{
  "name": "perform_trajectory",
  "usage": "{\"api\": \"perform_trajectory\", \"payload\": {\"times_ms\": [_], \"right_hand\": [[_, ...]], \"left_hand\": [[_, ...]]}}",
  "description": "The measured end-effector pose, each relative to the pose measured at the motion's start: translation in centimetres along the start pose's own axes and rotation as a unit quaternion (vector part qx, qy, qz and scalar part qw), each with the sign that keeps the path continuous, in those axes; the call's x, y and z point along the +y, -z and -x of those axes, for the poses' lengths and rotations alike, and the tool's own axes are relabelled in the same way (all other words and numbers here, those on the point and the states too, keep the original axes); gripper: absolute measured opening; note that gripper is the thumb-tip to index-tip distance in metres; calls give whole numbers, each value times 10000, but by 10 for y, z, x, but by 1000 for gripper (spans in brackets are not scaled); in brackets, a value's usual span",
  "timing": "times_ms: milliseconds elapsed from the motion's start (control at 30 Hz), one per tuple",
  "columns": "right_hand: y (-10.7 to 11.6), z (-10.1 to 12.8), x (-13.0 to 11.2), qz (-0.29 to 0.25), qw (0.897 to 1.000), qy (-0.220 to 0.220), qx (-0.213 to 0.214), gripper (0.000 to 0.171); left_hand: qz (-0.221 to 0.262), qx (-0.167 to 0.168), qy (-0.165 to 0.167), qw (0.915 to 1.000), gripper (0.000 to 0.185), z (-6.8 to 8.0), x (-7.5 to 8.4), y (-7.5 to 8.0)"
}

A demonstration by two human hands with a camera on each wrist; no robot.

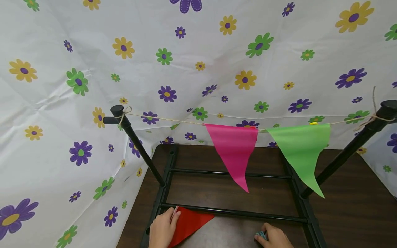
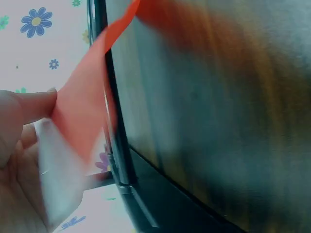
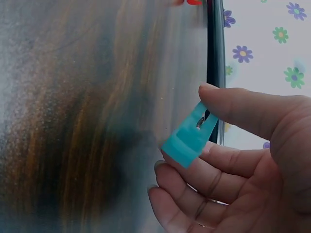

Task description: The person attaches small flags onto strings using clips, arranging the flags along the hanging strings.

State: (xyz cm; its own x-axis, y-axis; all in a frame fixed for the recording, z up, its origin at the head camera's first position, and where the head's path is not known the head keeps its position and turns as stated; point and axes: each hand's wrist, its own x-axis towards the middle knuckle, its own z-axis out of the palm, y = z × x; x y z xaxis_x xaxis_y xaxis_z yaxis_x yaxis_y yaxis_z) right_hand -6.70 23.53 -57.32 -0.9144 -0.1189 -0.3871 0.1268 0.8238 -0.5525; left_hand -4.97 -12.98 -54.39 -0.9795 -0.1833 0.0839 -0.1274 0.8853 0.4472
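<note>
My left hand [image 1: 163,227] pinches a red triangular pennant [image 1: 189,224] near one corner, low in front of the frame's front bar. In the left wrist view the pennant [image 2: 82,107] hangs from thumb and fingers, with a pale flap below the thumb. My right hand [image 1: 274,236] pinches a small teal clip [image 3: 190,138] between thumb and fingertips, over the brown tabletop. Above both hands a string [image 1: 167,119] carries a pink pennant [image 1: 237,151] and a green pennant [image 1: 305,151]. A red clip [image 1: 252,127] and a yellow clip [image 1: 314,123] sit on their top edges.
Two black posts [image 1: 141,151] rise from a black frame [image 1: 235,213] lying on the brown table [image 1: 347,206], and the string is tied to their tops. A white cloth with printed flowers [image 1: 77,137] covers the back and left side.
</note>
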Motion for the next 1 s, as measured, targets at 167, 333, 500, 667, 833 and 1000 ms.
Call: {"api": "perform_trajectory", "payload": {"times_ms": [167, 333, 500, 667, 833, 1000], "right_hand": [[2, 3, -3, -127, 9999, 45, 73, 26], [4, 6, -6, -294, 9994, 95, 169, 25], [6, 9, -8, -305, 9993, 74, 213, 26], [8, 9, -9, -278, 9991, 101, 316, 27], [10, 8, -10, -271, 9989, 64, 371, 30], [13, 9, -11, -336, 9986, 39, 410, 31]], "left_hand": [[150, 144, -51, 9998, 29, -2, 5, 6], [228, 344, -453, 9981, 28, -4, 8, 8], [283, 472, -672, 9962, 30, -7, 13, 10], [327, 425, -640, 9965, 21, -9, 17, 13], [414, 596, -643, 9953, 13, -10, 18, 14], [502, 701, -544, 9948, 13, -10, 20, 14]]}}
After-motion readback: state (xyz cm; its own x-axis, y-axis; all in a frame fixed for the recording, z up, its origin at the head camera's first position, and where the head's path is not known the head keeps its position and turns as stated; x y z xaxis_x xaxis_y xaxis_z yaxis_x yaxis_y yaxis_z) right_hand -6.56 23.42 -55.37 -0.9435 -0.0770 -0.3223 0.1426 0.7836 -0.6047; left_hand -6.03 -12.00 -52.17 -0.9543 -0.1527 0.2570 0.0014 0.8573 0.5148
